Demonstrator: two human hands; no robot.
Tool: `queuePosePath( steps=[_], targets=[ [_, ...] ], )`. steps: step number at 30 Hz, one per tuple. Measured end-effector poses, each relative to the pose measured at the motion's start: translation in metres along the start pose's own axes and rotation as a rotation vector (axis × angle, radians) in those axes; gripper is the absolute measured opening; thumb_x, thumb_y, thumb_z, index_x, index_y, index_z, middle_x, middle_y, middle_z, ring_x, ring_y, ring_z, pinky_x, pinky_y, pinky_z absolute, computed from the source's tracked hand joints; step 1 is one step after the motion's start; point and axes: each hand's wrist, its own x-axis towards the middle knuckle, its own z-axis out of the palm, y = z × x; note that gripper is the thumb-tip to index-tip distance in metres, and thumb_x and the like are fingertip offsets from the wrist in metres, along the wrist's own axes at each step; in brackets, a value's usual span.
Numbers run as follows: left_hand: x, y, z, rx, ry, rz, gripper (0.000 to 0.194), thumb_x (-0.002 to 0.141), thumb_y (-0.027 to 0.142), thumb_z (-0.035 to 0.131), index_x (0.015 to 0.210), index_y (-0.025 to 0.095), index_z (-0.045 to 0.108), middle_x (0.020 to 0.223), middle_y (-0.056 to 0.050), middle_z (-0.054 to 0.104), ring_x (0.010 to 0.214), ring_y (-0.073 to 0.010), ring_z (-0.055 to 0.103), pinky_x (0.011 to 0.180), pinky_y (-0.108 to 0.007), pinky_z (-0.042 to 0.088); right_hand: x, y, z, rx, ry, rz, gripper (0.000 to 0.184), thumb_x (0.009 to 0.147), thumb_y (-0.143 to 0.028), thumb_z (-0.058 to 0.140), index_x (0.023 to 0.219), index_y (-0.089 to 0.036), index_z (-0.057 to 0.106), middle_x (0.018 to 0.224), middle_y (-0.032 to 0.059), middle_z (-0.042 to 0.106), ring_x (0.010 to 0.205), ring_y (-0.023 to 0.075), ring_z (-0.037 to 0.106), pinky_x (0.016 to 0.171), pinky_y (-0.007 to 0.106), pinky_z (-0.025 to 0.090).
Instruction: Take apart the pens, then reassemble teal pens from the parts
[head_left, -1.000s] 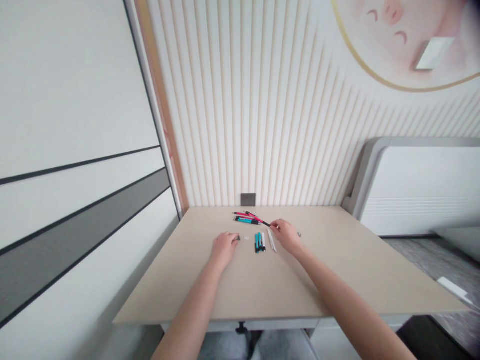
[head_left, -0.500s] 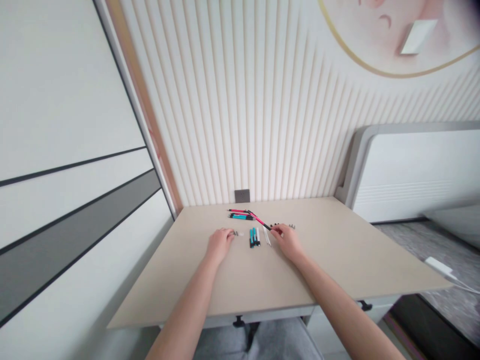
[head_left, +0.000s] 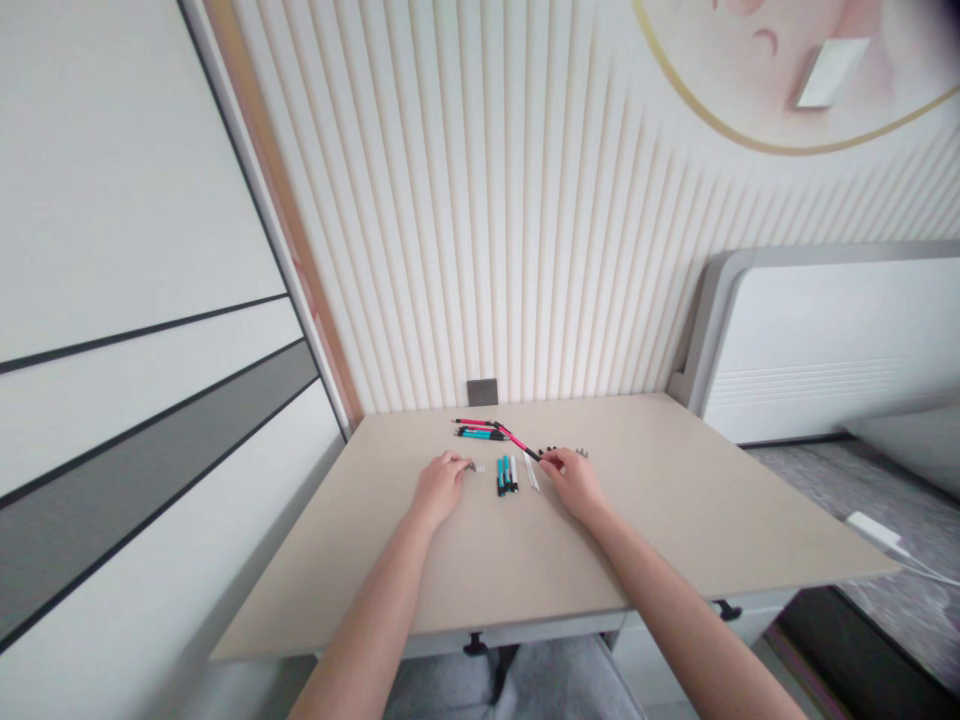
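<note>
My left hand [head_left: 439, 487] rests on the desk, its fingers pinched at a small grey pen part [head_left: 472, 467]. Tiny clear pieces [head_left: 481, 468] lie just right of those fingertips. In my right hand [head_left: 571, 480] is the black end of a red and black pen [head_left: 516, 440], which slants up to the left. Between the hands lie turquoise and black pen barrels [head_left: 502, 477], a white barrel [head_left: 514, 473] and thin white refills [head_left: 531, 472]. Small black parts [head_left: 547, 450] and grey tips [head_left: 582, 453] sit behind my right hand, partly hidden by it.
Farther back on the beige desk [head_left: 315, 570] lie another red pen [head_left: 474, 422] and turquoise pens [head_left: 480, 435]. A dark socket [head_left: 482, 392] is on the ribbed wall behind. A wardrobe stands at the left and a bed headboard [head_left: 825, 340] at the right.
My left fingertips have closed in on the small grey part beside them. The right hand stays in place with the pen, and the view has shifted slightly.
</note>
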Motion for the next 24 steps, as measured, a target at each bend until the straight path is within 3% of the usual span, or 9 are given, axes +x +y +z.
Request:
queuePosePath(
  steps=[14, 24],
  targets=[
    [0.003, -0.004, 0.006, -0.047, 0.025, 0.000, 0.027, 0.093, 0.016, 0.047, 0.106, 0.022, 0.070, 0.105, -0.006, 0.066, 0.098, -0.0188, 0.059, 0.088, -0.029, 0.044, -0.001, 0.002, 0.001, 0.010, 0.016, -0.001, 0.024, 0.084, -0.034, 0.052, 0.087, -0.019, 0.071, 0.086, 0.0060, 0.071, 0.078, 0.0197, 0.062, 0.074, 0.029, 0.044],
    [0.002, -0.007, 0.009, -0.015, 0.062, -0.074, 0.024, 0.091, 0.017, 0.047, 0.102, 0.021, 0.068, 0.102, -0.006, 0.065, 0.097, -0.0185, 0.059, 0.088, -0.029, 0.043, -0.002, -0.001, 0.001, 0.009, 0.017, -0.005, 0.023, 0.084, -0.032, 0.053, 0.087, -0.019, 0.071, 0.088, 0.0060, 0.071, 0.080, 0.0198, 0.063, 0.076, 0.030, 0.044]
  ],
)
